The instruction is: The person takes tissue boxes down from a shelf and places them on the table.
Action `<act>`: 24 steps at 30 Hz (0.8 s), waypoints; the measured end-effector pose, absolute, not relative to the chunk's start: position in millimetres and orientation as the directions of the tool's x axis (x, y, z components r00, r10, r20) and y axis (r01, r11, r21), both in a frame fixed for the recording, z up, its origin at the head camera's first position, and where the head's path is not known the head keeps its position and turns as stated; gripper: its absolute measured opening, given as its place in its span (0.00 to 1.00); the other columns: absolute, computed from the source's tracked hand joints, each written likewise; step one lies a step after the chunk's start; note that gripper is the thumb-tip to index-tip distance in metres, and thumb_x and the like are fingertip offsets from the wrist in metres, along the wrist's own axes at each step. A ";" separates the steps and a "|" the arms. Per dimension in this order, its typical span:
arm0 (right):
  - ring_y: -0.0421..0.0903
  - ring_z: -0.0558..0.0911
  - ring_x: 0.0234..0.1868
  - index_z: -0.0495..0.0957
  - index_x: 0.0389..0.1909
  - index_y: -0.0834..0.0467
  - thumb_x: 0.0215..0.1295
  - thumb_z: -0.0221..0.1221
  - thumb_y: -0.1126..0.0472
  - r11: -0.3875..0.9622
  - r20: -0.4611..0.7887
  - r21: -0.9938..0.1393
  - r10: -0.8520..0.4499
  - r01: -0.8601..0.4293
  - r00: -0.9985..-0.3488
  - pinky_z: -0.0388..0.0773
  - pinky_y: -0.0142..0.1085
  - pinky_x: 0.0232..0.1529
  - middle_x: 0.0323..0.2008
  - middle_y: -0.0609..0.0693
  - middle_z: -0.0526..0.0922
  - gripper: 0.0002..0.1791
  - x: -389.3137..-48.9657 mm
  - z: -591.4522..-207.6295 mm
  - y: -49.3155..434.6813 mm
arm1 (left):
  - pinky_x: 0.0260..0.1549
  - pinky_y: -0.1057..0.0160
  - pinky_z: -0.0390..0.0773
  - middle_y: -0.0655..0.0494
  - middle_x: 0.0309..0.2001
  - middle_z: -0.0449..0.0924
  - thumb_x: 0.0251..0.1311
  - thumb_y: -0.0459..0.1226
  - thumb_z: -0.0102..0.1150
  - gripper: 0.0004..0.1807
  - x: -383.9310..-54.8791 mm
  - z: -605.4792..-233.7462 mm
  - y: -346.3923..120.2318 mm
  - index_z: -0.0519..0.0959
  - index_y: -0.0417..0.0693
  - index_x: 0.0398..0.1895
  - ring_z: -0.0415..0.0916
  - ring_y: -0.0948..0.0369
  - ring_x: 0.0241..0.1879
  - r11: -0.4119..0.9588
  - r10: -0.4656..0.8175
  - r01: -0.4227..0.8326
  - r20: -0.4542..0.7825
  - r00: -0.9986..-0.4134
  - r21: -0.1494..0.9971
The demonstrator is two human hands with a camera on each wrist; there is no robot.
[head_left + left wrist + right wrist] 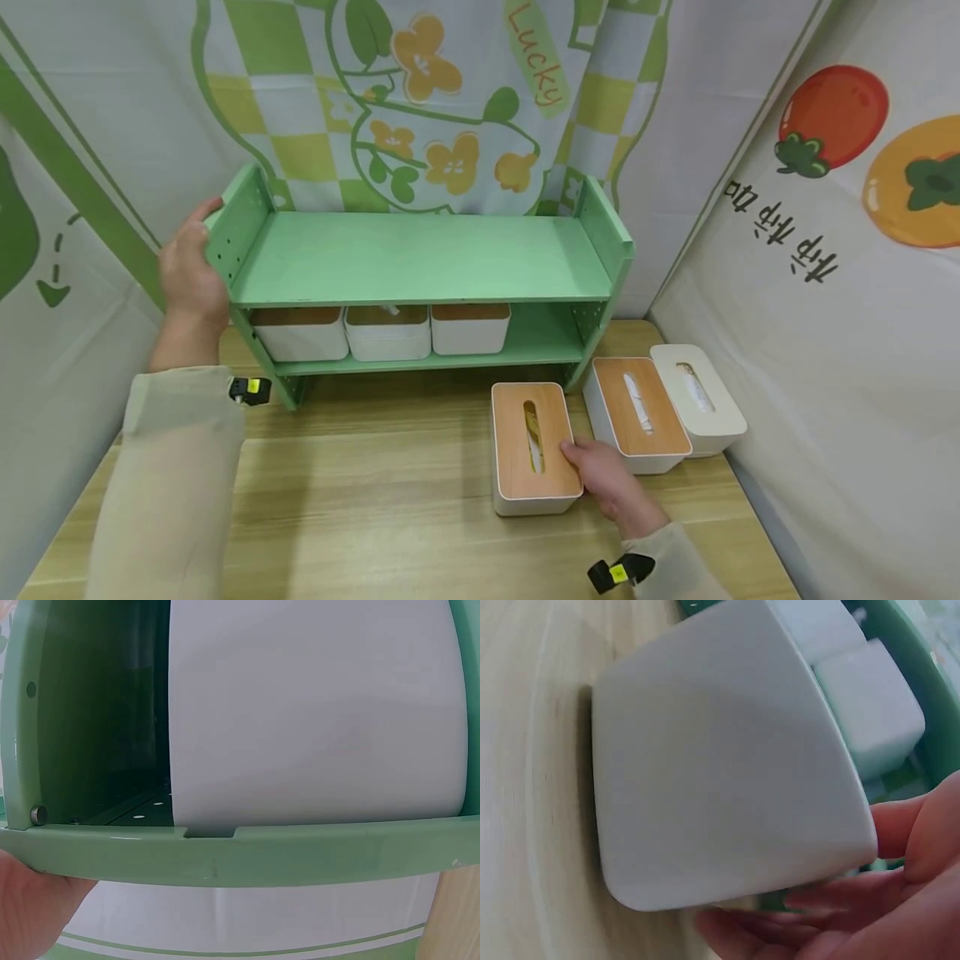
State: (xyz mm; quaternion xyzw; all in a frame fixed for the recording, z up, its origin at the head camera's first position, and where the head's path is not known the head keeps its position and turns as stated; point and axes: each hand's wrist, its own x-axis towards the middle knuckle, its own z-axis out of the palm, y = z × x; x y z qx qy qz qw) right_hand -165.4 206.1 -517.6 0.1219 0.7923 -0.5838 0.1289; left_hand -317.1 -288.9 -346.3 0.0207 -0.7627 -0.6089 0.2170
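Observation:
My left hand [193, 271] grips the left side panel of a green two-tier shelf [420, 254], with the fingers up at the panel's top edge. In the left wrist view, part of that hand [34, 907] shows below the green panel edge [300, 851]. At the front right, my right hand [603, 479] holds a white tissue box [517, 433] with a wood-look lid by its right side, thumb over the lid's edge. The right wrist view shows the box's plain white end [720, 765] close up, my fingers [840, 892] below and beside it.
Several tissue boxes are about: three, including a white one [388, 333], stand on the lower shelf board. Right of my right hand are a wood-lidded one [611, 400] and an all-white one [720, 417]. Printed curtains [697, 108] enclose the wooden table [360, 500].

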 end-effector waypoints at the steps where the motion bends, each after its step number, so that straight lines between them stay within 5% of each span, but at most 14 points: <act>1: 0.59 0.79 0.54 0.62 0.68 0.76 0.78 0.48 0.57 0.366 -0.307 -0.879 0.060 0.307 -0.950 0.78 0.50 0.51 0.56 0.71 0.77 0.29 -164.7 -515.8 204.1 | 0.18 0.70 0.63 0.58 0.38 0.71 0.75 0.47 0.24 0.29 -317.4 -346.4 -289.0 0.67 0.70 0.73 0.59 0.67 0.21 0.263 -0.295 0.236 0.311 -0.903 0.935; 5: 0.68 0.69 0.62 0.59 0.71 0.72 0.75 0.55 0.52 0.683 -0.087 -0.725 0.035 0.088 -0.996 0.68 0.60 0.59 0.63 0.74 0.68 0.35 -159.2 -505.7 194.1 | 0.10 0.67 0.56 0.57 0.25 0.60 0.75 0.46 0.25 0.29 -318.1 -346.4 -289.2 0.68 0.69 0.72 0.49 0.66 0.12 0.238 -0.293 0.249 0.314 -0.903 0.939; 9: 0.71 0.65 0.65 0.62 0.74 0.61 0.68 0.60 0.46 0.859 0.074 -0.492 -0.122 -0.143 -0.990 0.65 0.64 0.59 0.66 0.75 0.63 0.39 -147.8 -497.1 178.0 | 0.11 0.68 0.58 0.56 0.29 0.63 0.75 0.46 0.26 0.28 -318.2 -346.1 -289.3 0.68 0.69 0.72 0.51 0.66 0.13 0.208 -0.295 0.248 0.302 -0.906 0.946; 13: 0.73 0.60 0.68 0.68 0.73 0.50 0.67 0.60 0.41 0.903 0.072 -0.300 -0.300 -0.307 -0.951 0.63 0.64 0.61 0.65 0.80 0.60 0.36 -134.9 -496.3 161.3 | 0.16 0.70 0.62 0.56 0.43 0.69 0.75 0.46 0.24 0.29 -317.7 -345.6 -289.2 0.67 0.70 0.73 0.56 0.66 0.18 0.249 -0.297 0.232 0.302 -0.906 0.940; 19: 0.77 0.57 0.67 0.74 0.69 0.47 0.66 0.62 0.42 0.919 0.015 -0.210 -0.339 -0.334 -0.941 0.60 0.64 0.63 0.64 0.85 0.57 0.31 -128.7 -497.9 149.9 | 0.25 0.71 0.65 0.59 0.59 0.68 0.75 0.46 0.24 0.29 -317.7 -344.9 -288.8 0.66 0.71 0.73 0.60 0.66 0.28 0.264 -0.298 0.227 0.304 -0.905 0.937; 24: 0.77 0.56 0.67 0.73 0.68 0.50 0.67 0.63 0.50 0.944 -0.037 -0.206 -0.272 -0.259 -0.961 0.57 0.66 0.64 0.63 0.85 0.58 0.29 -131.2 -491.1 153.8 | 0.24 0.71 0.63 0.61 0.57 0.68 0.75 0.47 0.20 0.30 -316.7 -346.2 -288.7 0.64 0.73 0.74 0.57 0.68 0.26 0.327 -0.290 0.217 0.316 -0.904 0.920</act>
